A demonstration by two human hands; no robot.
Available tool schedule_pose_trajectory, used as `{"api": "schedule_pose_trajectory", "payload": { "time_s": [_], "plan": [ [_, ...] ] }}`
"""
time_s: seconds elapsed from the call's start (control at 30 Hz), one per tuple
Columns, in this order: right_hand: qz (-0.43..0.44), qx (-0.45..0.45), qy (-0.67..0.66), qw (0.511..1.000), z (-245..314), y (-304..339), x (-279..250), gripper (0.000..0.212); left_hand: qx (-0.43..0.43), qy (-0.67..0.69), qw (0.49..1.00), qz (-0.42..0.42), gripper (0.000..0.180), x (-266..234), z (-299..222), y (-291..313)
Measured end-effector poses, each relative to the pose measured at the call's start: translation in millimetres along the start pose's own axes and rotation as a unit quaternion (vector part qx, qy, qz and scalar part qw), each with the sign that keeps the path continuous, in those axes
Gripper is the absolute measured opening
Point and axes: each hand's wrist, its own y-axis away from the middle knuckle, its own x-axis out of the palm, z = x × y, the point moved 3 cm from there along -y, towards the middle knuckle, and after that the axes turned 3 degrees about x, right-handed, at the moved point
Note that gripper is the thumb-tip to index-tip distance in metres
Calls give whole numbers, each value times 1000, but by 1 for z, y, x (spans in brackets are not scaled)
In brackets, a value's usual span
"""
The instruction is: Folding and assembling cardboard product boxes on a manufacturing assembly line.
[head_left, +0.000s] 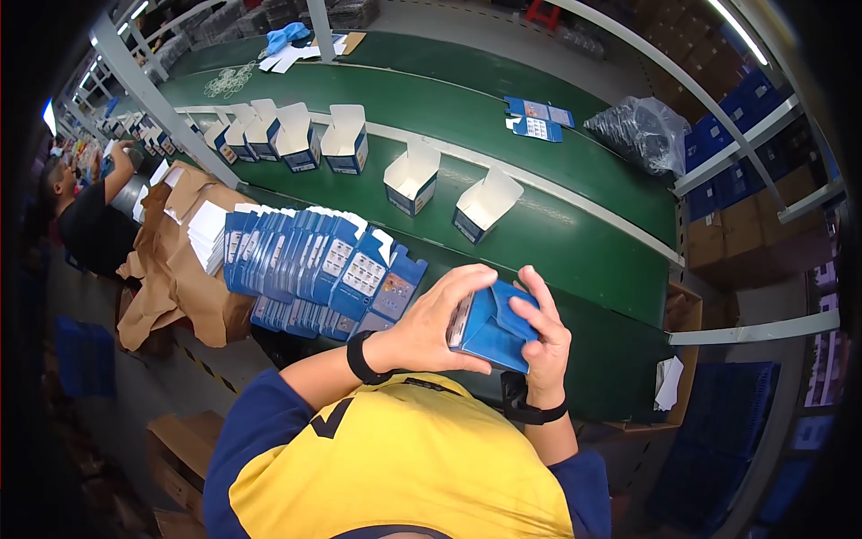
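Between my two hands is a small blue carton (489, 337), its blue flaps folded partly inward on the side facing up. My left hand (431, 322) grips its left side, thumb and fingers wrapped round the edges. On the right side, my right hand (548, 337) holds the carton, with fingers bent over the flaps. Just left of my hands lies a fanned stack of flat blue carton blanks (346, 269). Beyond them, an open white-lined carton (485, 207) stands upright on the green conveyor belt (575, 242), and another open carton (413, 180) stands to its left.
More open cartons (344, 139) line the belt toward the far left. Brown wrapping paper (189, 269) lies beside the blanks. On the far belt are flat blue blanks (539, 119) and a plastic bag of dark items (639, 135). A person (90, 207) works at left. Metal posts (166, 94) rise beside the belt.
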Motion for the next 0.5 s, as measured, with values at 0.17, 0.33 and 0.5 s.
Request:
{"api": "schedule_pose_trajectory", "payload": {
  "time_s": [0.17, 0.33, 0.5],
  "plan": [
    [3, 25, 51, 998, 12, -4, 8, 44, 79, -98, 991, 36, 103, -8, -4, -4],
    [39, 96, 124, 987, -1, -6, 6, 50, 107, -161, 977, 88, 104, -11, -7, -5],
    [34, 89, 172, 980, 2, -10, 11, 53, 81, -186, 973, 112, 111, -12, -4, -4]
  ]
}}
